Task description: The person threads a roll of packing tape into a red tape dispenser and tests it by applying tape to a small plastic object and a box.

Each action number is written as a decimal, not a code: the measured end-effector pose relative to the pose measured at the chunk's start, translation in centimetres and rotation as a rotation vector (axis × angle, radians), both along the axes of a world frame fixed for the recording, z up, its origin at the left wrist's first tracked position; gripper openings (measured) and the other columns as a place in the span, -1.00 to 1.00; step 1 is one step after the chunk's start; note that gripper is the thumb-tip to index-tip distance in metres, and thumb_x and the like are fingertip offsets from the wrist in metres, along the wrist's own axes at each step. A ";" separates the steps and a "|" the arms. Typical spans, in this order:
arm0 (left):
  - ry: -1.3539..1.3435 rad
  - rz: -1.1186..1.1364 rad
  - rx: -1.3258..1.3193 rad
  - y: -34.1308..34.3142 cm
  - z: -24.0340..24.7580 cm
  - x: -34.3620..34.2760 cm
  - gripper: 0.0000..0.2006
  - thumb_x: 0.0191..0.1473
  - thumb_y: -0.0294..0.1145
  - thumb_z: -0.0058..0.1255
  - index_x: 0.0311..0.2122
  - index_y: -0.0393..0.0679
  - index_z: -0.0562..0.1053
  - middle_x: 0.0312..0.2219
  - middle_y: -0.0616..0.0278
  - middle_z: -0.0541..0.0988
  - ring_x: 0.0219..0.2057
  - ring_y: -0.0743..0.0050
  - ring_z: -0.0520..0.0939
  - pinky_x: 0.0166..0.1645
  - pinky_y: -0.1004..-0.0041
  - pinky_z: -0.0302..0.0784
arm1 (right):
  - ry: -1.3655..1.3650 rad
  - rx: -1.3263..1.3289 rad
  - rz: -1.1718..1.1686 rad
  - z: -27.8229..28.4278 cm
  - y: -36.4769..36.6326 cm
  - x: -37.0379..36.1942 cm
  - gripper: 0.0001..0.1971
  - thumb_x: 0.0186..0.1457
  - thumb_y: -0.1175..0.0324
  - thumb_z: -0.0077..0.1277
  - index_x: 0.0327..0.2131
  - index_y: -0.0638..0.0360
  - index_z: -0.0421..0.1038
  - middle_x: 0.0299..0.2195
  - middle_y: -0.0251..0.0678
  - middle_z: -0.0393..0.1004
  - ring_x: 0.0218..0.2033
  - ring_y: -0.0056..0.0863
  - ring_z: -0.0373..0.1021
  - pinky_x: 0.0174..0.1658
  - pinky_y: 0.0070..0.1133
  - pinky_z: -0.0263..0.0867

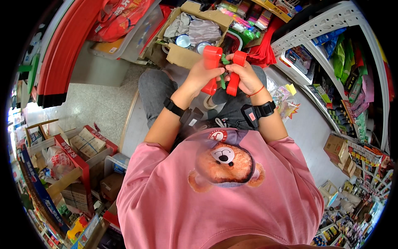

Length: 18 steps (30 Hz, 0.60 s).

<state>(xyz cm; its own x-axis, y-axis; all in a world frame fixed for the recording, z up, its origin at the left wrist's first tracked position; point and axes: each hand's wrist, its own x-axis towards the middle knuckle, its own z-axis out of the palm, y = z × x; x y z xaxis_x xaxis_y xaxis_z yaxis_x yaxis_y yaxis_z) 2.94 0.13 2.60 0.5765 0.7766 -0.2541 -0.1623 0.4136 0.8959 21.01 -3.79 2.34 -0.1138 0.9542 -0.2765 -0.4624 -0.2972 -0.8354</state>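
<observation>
Two red plastic handles (212, 68), upright, side by side at twelve o'clock, joined by a green cord (224, 62), left one taller, flared ends

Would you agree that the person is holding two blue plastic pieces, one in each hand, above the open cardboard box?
Not quite: the two plastic pieces are red, not blue, with green bits between them. The head view shows the left hand gripping one and the right hand gripping the other, held up above the open cardboard box, as you said.
</observation>
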 end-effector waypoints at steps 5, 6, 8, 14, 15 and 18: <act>-0.014 0.057 0.003 -0.2 0.6 0.3 -0.74 -0.01 -0.46 0.12 -0.18 -0.18 0.41 -0.36 0.32 0.54 -0.42 0.62 0.50 -0.32 0.58 0.41 | 0.155 0.032 -0.196 -0.3 0.4 -0.6 -0.79 0.10 0.41 -0.01 -0.18 0.19 0.31 -0.26 -0.31 0.41 -0.25 -0.48 0.41 -0.22 -0.52 0.38; 0.002 0.047 0.019 -0.2 0.5 0.3 -0.75 -0.01 -0.46 0.13 -0.19 -0.18 0.41 -0.37 0.32 0.54 -0.43 0.62 0.50 -0.32 0.57 0.41 | 0.177 0.031 -0.231 -0.1 0.5 -0.8 -0.81 0.12 0.41 -0.03 -0.19 0.20 0.31 -0.26 -0.29 0.41 -0.24 -0.45 0.42 -0.18 -0.48 0.39; 0.035 0.027 0.050 -0.1 0.2 0.3 -0.77 -0.02 -0.46 0.13 -0.21 -0.19 0.42 -0.39 0.31 0.54 -0.45 0.62 0.50 -0.33 0.57 0.41 | 0.212 0.000 -0.195 0.6 0.3 -1.0 -0.81 0.11 0.43 -0.03 -0.19 0.21 0.31 -0.25 -0.29 0.41 -0.25 -0.44 0.42 -0.19 -0.47 0.39; 0.037 -0.043 0.174 -0.2 -0.1 0.7 -0.76 -0.05 -0.46 0.15 -0.23 -0.20 0.43 -0.43 0.34 0.52 -0.48 0.64 0.49 -0.34 0.57 0.42 | 0.256 0.003 -0.107 0.0 0.2 -1.3 -0.77 0.06 0.48 -0.02 -0.16 0.22 0.31 -0.26 -0.29 0.42 -0.28 -0.42 0.42 -0.27 -0.44 0.42; 0.045 -0.061 0.169 -0.1 0.0 0.7 -0.77 -0.05 -0.46 0.15 -0.23 -0.20 0.43 -0.44 0.35 0.52 -0.48 0.65 0.49 -0.34 0.57 0.41 | 0.228 0.001 -0.121 -0.1 0.1 -1.6 -0.76 0.06 0.48 -0.02 -0.15 0.22 0.30 -0.26 -0.29 0.42 -0.29 -0.41 0.42 -0.29 -0.44 0.42; 0.071 -0.094 0.141 0.2 0.2 0.4 -0.78 -0.04 -0.46 0.15 -0.24 -0.19 0.44 -0.46 0.36 0.51 -0.48 0.66 0.48 -0.35 0.58 0.40 | 0.249 -0.005 -0.128 0.0 -0.2 -1.9 -0.72 0.06 0.48 -0.02 -0.12 0.20 0.28 -0.25 -0.27 0.41 -0.29 -0.41 0.42 -0.32 -0.44 0.43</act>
